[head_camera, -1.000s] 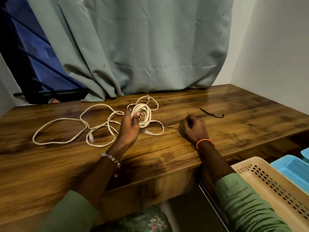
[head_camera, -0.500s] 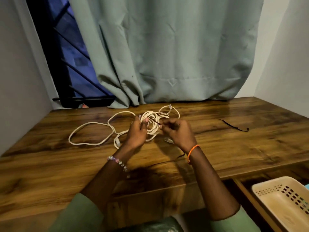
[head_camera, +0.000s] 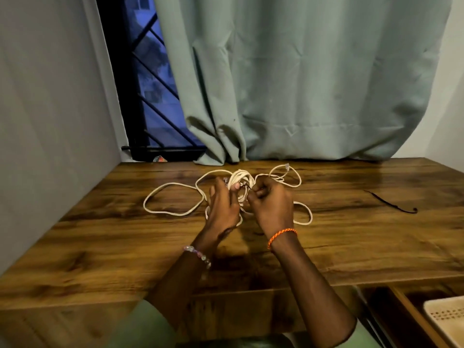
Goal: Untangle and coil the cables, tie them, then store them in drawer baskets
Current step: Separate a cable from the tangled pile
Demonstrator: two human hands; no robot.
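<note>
The white cable (head_camera: 175,194) lay half coiled on the wooden desk (head_camera: 100,247), my left hand (head_camera: 222,205) gripping the coil, my right hand (head_camera: 272,204) pinching a black tie, the basket (head_camera: 444,316) unfilled.

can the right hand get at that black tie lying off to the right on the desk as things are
Probably yes. The black tie lies in the open on the desk, nothing between it and the right hand. But that hand is pinching something thin and dark at the white cable, so it must let go first.
</note>
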